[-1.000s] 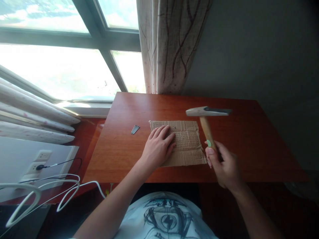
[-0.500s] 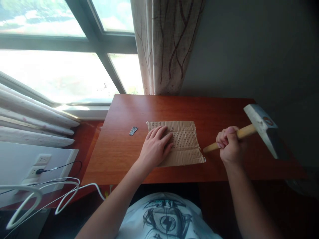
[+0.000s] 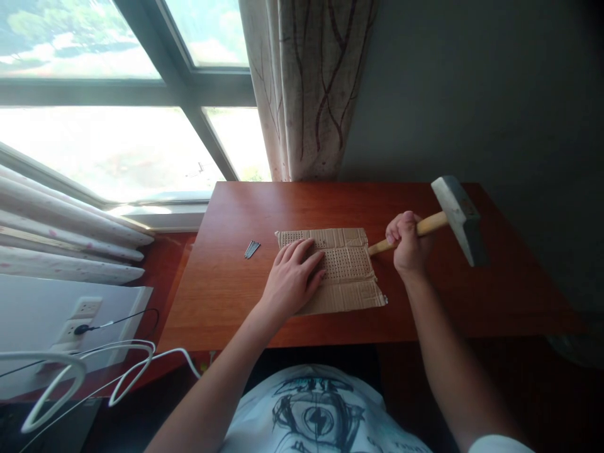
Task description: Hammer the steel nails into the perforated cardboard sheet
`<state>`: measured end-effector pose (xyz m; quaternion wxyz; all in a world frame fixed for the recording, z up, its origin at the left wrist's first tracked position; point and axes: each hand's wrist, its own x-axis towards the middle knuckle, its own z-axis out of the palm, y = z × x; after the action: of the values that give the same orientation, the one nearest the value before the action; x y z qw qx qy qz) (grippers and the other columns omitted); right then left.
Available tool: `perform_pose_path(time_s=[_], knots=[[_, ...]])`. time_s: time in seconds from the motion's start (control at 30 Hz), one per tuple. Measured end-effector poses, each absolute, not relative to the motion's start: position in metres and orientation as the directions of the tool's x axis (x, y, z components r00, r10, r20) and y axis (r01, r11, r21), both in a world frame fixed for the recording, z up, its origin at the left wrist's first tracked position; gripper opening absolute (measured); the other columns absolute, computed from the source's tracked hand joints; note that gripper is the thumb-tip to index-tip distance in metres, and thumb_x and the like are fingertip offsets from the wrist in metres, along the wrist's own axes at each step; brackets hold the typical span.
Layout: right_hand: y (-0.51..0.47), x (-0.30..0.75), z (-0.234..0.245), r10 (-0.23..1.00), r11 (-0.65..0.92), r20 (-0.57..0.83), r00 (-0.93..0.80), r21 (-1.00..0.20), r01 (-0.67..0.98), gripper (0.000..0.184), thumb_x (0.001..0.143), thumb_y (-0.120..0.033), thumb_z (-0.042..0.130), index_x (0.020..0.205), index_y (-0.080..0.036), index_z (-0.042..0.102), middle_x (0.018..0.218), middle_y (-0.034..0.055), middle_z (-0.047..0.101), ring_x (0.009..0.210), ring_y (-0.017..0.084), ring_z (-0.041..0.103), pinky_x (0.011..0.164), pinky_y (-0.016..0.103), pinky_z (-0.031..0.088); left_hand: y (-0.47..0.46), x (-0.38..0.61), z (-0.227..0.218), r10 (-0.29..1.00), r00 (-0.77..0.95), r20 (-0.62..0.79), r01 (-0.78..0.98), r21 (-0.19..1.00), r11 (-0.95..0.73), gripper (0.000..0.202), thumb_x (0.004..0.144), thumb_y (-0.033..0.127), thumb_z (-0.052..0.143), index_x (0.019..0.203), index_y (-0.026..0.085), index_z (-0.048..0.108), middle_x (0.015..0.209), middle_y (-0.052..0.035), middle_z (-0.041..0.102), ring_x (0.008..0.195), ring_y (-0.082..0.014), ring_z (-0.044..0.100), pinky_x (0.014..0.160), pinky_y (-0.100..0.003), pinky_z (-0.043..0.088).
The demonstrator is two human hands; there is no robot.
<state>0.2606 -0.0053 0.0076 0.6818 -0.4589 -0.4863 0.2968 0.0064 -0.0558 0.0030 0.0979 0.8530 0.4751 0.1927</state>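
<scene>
My left hand [image 3: 295,274] lies flat on a piece of brown cardboard [image 3: 346,297], its fingers stretched out and covering part of it. Rows of small holes run across the cardboard's upper and middle bands. My right hand [image 3: 408,244] is wrapped round the wooden handle of a hammer [image 3: 460,211], held up to the right of the cardboard. The hammer's grey metal head points away to the right, and the handle's end comes near the cardboard's right edge. Left of the cardboard, several dark nails [image 3: 252,250] rest together in a small bundle.
Everything lies on a reddish-brown wooden table [image 3: 401,204]. Behind it hang a patterned curtain [image 3: 309,94] and a window at the left. Loops of white cable [image 3: 127,371] and a wall socket [image 3: 87,307] are at the lower left.
My right hand has moved left and upward with the hammer, bringing it closer to the cardboard. My left hand stays on the cardboard, and the nails have not moved.
</scene>
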Motion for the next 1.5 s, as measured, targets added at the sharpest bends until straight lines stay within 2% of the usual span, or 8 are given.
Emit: perform_pose_path(time_s=[0.1,0.23,0.3,0.7,0.93,1.1,1.27,1.5], knots=[[-0.003,0.262,0.009,0.878,0.393,0.381,0.291,-0.919,0.017,0.049,0.093,-0.05,0.06,0.057,-0.022,0.043,0.058,-0.003,0.042,0.054,0.012,0.048,0.048,0.026,0.039,-0.056,0.006,0.004,0.849,0.475,0.233,0.769,0.358,-0.529,0.037,0.099,0.037,0.051,0.131,0.022,0.063,0.15,-0.0121,0.051,0.138,-0.031,0.045,0.118,-0.053,0.037],[-0.001,0.265,0.01,0.933,0.313,0.287,0.218,-0.944,-0.099,0.056,0.093,-0.049,0.06,0.052,-0.023,0.033,0.048,-0.0074,0.026,0.039,0.008,0.027,0.038,0.025,0.019,-0.057,0.006,0.003,0.849,0.478,0.226,0.767,0.363,-0.528,0.038,0.1,0.036,0.051,0.132,0.021,0.062,0.15,-0.0129,0.05,0.139,-0.0313,0.043,0.119,-0.054,0.036],[0.0,0.265,0.009,0.942,0.294,0.265,0.208,-0.948,-0.121,0.058,0.092,-0.05,0.062,0.051,-0.024,0.031,0.046,-0.0079,0.024,0.038,0.007,0.024,0.038,0.025,0.016,-0.057,0.006,0.003,0.849,0.48,0.221,0.767,0.365,-0.528,0.038,0.1,0.036,0.051,0.133,0.021,0.061,0.151,-0.013,0.049,0.14,-0.0315,0.043,0.119,-0.054,0.035],[0.013,0.246,0.002,0.909,0.304,0.296,0.293,-0.952,0.017,0.058,0.09,-0.054,0.063,0.05,-0.023,0.035,0.044,-0.006,0.03,0.038,0.007,0.03,0.037,0.027,0.021,-0.055,0.007,0.01,0.829,0.519,0.207,0.751,0.352,-0.558,0.041,0.098,0.033,0.052,0.136,0.018,0.056,0.149,-0.0155,0.05,0.139,-0.0327,0.044,0.119,-0.053,0.036],[0.013,0.248,0.003,0.901,0.321,0.294,0.318,-0.947,-0.033,0.057,0.091,-0.05,0.063,0.05,-0.023,0.034,0.046,-0.0063,0.028,0.038,0.007,0.028,0.037,0.027,0.016,-0.055,0.006,0.008,0.819,0.522,0.237,0.73,0.373,-0.573,0.04,0.098,0.03,0.053,0.135,0.016,0.055,0.147,-0.0165,0.051,0.138,-0.0324,0.046,0.118,-0.053,0.039],[0.013,0.252,0.006,0.904,0.31,0.268,0.333,-0.947,-0.081,0.056,0.088,-0.051,0.065,0.052,-0.023,0.034,0.045,-0.0074,0.028,0.037,0.006,0.025,0.036,0.026,0.015,-0.06,-0.002,0.009,0.823,0.454,0.342,0.716,0.41,-0.565,0.036,0.098,0.025,0.052,0.134,0.02,0.056,0.146,-0.0132,0.053,0.136,-0.0291,0.049,0.113,-0.048,0.045],[0.013,0.254,0.006,0.904,0.318,0.28,0.323,-0.946,-0.068,0.056,0.09,-0.051,0.064,0.052,-0.023,0.032,0.045,-0.0077,0.027,0.037,0.006,0.024,0.035,0.026,0.016,-0.053,-0.028,0.012,0.871,0.222,0.439,0.779,0.457,-0.429,0.03,0.098,0.022,0.049,0.125,0.021,0.062,0.126,-0.0096,0.066,0.115,-0.0232,0.064,0.1,-0.037,0.053],[0.013,0.256,0.003,0.908,0.312,0.285,0.308,-0.949,-0.041,0.056,0.092,-0.05,0.062,0.051,-0.023,0.034,0.046,-0.0072,0.027,0.038,0.007,0.026,0.037,0.027,0.016,-0.035,-0.082,0.004,0.963,-0.021,0.27,0.945,0.319,-0.069,0.025,0.094,0.03,0.054,0.11,0.021,0.07,0.109,-0.0058,0.072,0.088,-0.0227,0.071,0.076,-0.033,0.052]])
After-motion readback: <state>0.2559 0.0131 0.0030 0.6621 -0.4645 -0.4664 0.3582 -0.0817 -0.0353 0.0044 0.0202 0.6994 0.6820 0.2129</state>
